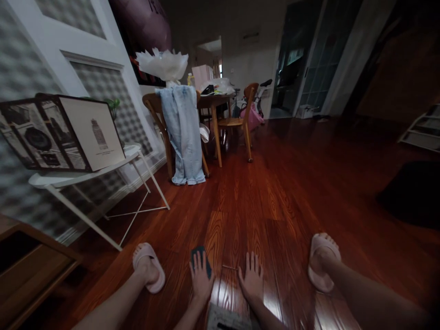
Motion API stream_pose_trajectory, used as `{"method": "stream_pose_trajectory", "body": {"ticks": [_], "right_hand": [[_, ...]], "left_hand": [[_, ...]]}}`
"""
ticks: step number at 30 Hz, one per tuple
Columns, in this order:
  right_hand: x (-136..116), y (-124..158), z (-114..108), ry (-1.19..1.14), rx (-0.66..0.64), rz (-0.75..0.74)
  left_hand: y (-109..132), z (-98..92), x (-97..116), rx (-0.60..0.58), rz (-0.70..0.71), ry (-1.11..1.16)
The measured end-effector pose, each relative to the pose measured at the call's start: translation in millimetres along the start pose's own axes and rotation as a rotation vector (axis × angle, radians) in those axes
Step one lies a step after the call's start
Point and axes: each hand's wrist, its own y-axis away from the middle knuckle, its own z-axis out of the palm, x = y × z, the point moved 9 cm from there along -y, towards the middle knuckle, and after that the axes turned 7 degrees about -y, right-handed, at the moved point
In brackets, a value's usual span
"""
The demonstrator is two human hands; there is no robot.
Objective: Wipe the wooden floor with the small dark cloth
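My left hand [202,279] lies palm down with its fingers stretched out over a dark blue-green, flat, rounded rectangular thing [208,266] on the wooden floor. Its kind I cannot tell, since the hand covers most of it. My right hand [252,277] is spread flat to the right, over bare boards, thumb pointing inward, with nothing in it. Between my forearms, at the bottom edge, a greyish, box-like thing [223,316] shows in part.
My feet in pink slippers [156,270] are planted wide on both sides. At left, a white side table [82,176] carries a printed box [99,133]. Further off, light jeans [184,133] hang over a chair near a wooden dining table [215,100]. A dark rounded shape [412,195] sits at right.
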Motion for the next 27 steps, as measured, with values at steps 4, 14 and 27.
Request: {"method": "stream_pose_trajectory", "body": {"ticks": [4,14,27], "right_hand": [[-2,2,-3,-0.003,-0.007,0.005],[4,0,8,-0.039,0.009,0.013],[1,3,1,-0.04,0.001,0.027]], "left_hand": [[27,26.9,93,-0.235,0.326,0.13],[-34,-11.7,-21,-0.159,0.063,-0.064],[-3,-12.0,6,-0.058,-0.008,-0.074]]}}
